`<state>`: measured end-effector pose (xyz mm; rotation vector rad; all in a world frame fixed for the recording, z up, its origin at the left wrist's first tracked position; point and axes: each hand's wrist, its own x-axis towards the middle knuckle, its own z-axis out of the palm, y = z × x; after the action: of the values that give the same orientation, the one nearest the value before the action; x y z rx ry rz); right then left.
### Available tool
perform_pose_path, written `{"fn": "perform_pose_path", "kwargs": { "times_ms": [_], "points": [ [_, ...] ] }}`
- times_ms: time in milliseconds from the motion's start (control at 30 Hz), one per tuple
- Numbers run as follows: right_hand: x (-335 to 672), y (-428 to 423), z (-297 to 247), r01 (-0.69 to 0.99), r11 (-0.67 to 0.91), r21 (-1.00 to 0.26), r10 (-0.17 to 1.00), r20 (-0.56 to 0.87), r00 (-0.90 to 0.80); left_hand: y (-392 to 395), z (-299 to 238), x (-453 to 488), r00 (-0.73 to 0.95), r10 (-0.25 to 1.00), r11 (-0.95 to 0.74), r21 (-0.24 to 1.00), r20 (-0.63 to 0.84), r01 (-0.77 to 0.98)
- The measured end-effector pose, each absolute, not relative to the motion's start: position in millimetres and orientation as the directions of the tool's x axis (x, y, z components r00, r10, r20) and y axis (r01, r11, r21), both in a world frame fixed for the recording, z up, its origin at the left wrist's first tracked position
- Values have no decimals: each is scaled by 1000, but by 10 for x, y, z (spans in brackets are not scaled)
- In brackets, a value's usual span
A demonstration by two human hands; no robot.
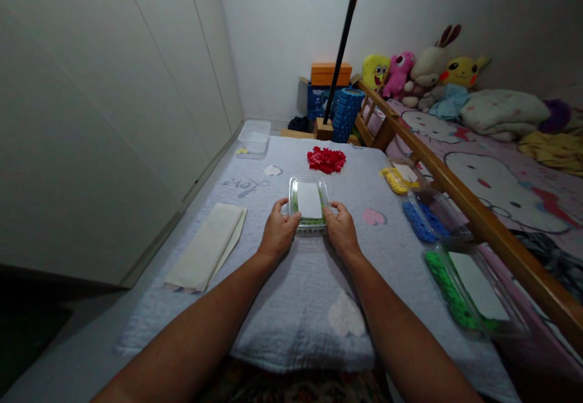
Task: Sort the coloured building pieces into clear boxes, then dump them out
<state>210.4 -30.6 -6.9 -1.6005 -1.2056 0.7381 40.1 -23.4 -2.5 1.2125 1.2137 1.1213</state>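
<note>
A small clear plastic box [309,204] with green pieces and a white card inside lies on the pale quilt [300,306] in front of me. My left hand [278,230] grips its near left corner, fingers curled round the edge. My right hand [340,228] holds the near right corner the same way. Beyond the box lies a loose heap of red pieces [327,159].
Along the right stand clear boxes of yellow pieces [397,179], blue pieces [421,221] and green pieces [453,294], next to a wooden bed rail [460,193]. Folded cream cloth [207,246] lies left. An empty clear tub [254,137] sits at the back left; a black pole [342,42] rises behind.
</note>
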Motion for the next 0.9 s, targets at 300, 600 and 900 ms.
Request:
{"fn": "perform_pose_path", "kwargs": {
  "times_ms": [300, 600, 900],
  "points": [
    [2258, -260, -68, 349, -71, -934, 929, 66, 365, -230, 15, 431, 145, 988, 53, 998, -56, 21],
    [2703, -112, -84, 305, -96, -947, 844, 85, 529, -187, -10, 358, 6, 994, -105, 967, 107, 230],
    [3039, -9, -189, 355, -133, -925, 729, 152, 668, -146, -68, 366, 19, 986, -163, 919, 167, 360]
  ]
}}
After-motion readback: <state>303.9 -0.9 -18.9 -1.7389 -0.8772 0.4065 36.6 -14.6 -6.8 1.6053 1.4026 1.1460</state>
